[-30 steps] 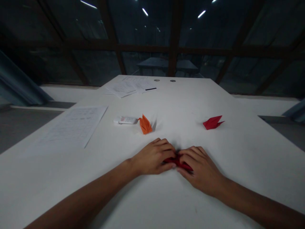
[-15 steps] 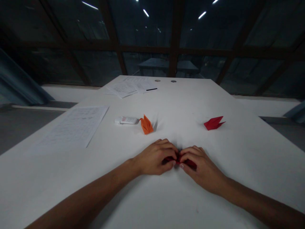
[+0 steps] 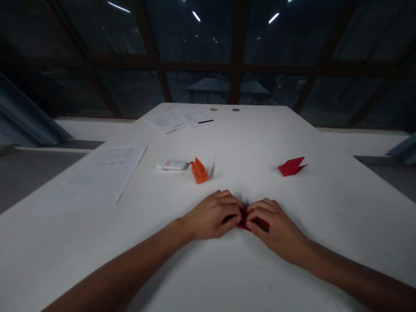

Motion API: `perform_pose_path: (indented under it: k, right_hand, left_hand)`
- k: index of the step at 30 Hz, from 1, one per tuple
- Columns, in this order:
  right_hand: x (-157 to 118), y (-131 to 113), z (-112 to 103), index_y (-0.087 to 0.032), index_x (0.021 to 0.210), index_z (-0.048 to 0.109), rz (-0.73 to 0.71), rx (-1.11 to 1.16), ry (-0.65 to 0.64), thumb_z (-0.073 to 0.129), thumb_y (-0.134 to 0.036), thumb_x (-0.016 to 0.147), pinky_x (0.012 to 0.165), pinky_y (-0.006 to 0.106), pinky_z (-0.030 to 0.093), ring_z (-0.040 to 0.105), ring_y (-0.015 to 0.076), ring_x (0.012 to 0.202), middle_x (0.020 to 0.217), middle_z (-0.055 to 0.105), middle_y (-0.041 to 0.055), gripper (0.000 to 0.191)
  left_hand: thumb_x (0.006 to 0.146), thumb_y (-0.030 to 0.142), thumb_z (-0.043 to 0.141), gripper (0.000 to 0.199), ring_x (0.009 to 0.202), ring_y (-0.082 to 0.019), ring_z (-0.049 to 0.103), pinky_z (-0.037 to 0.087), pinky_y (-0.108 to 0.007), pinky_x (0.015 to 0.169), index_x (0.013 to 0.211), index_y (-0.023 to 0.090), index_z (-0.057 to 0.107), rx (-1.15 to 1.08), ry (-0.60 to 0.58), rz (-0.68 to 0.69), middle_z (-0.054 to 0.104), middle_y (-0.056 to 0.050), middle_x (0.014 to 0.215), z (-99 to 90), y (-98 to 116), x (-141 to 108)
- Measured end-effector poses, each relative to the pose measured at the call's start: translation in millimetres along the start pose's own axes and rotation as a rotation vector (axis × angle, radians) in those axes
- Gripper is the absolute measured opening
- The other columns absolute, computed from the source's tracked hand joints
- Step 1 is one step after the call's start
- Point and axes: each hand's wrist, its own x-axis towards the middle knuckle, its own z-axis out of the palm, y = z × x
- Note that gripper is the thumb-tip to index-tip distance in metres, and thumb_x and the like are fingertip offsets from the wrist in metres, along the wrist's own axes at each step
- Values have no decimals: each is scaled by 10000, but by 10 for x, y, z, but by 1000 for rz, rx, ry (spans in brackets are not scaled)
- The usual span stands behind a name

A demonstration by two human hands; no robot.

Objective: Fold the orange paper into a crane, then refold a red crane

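Between my two hands is a small piece of folded red paper, low over the white table and mostly covered by my fingers. My left hand pinches its left part, thumb in front and fingers behind. On the right part, my right hand is closed in the same way, the two sets of fingertips nearly meeting. Beyond my left hand stands an orange origami crane. A red origami piece with pointed flaps rests farther off, past my right hand.
A white plastic bottle or remote-like object lies left of the orange crane. One printed sheet is at the left, with more papers and a black pen at the back. Two round discs sit near the far edge.
A little more of the red paper's front edge shows between my thumbs. Both hands keep nearly the same place, and the view has shifted slightly.
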Motion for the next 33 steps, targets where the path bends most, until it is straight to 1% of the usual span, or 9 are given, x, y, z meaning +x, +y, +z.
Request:
perform_pose_path:
  k: [7, 12, 14, 17, 18, 20, 23, 27, 33]
  right_hand:
    - [31, -25, -19, -261, 900, 694, 59, 63, -8, 666, -154, 903, 893, 410, 458, 664, 208, 930, 940, 742, -4, 111]
    - [36, -73, -33, -260, 884, 664, 73, 59, 1, 685, -146, 891, 882, 418, 463, 652, 214, 903, 903, 721, -10, 116]
    - [35, -76, -46, -264, 914, 664, 86, 71, 94, 668, -152, 905, 865, 412, 482, 646, 214, 896, 902, 712, -1, 112]
    - [33, -78, -103, -273, 1019, 649, 66, 94, 349, 648, -161, 919, 801, 398, 515, 647, 220, 884, 931, 707, 27, 151]
    - [28, -82, -132, -279, 1041, 640, 10, 85, 430, 648, -144, 917, 791, 402, 518, 649, 223, 878, 928, 711, 29, 184]
    - [4, -102, -193, -297, 1056, 633, -197, 32, 526, 657, -84, 898, 804, 425, 516, 654, 224, 865, 907, 731, 16, 266]
    - [-66, -160, -268, -305, 1123, 629, -490, -35, 522, 666, -9, 851, 842, 465, 518, 669, 229, 894, 943, 768, 5, 404]
    - [-147, -245, -306, -295, 1226, 592, -564, 31, 467, 664, 41, 818, 891, 507, 537, 682, 258, 1016, 946, 774, 18, 534]
    - [-130, -303, -296, -310, 1221, 610, -552, 180, 410, 639, 26, 862, 876, 508, 569, 687, 261, 1020, 945, 745, 33, 492]
  left_hand:
    - [980, 274, 608, 135, 1016, -211, 622, 459, -352, 949, 1051, 203, 697, -39, 37, 18, 746, -59, 1035, 23, -6, 11]
    - [984, 234, 610, 87, 964, -200, 636, 430, -372, 930, 1003, 214, 693, -22, 145, 47, 758, -44, 1004, 38, 62, 23]
    - [963, 278, 655, 151, 997, -212, 633, 430, -392, 956, 1107, 236, 668, -65, 247, -3, 741, -50, 1049, 5, 92, 18]
    - [849, 397, 796, 633, 1219, -276, 561, 423, -449, 1048, 1395, 282, 498, -235, 621, -206, 607, -110, 1353, -57, 113, 10]
    - [825, 435, 813, 732, 1237, -287, 554, 437, -454, 1041, 1443, 294, 447, -334, 701, -215, 545, -127, 1434, -67, 118, 8]
    - [772, 483, 850, 885, 1238, -297, 561, 465, -456, 1025, 1506, 323, 382, -450, 665, -201, 474, -139, 1513, -53, 135, 5]
    - [681, 464, 917, 1025, 1206, -303, 574, 509, -439, 964, 1536, 342, 365, -419, 566, -100, 494, -137, 1496, 28, 183, -3]
    - [909, 268, 738, 603, 1195, -253, 597, 510, -413, 995, 1458, 334, 499, -362, 506, 148, 626, -103, 1355, 83, 255, -14]
    - [882, 235, 768, 472, 1082, -227, 644, 523, -368, 933, 1328, 265, 618, -282, 484, 220, 696, -92, 1174, -6, 339, 3]
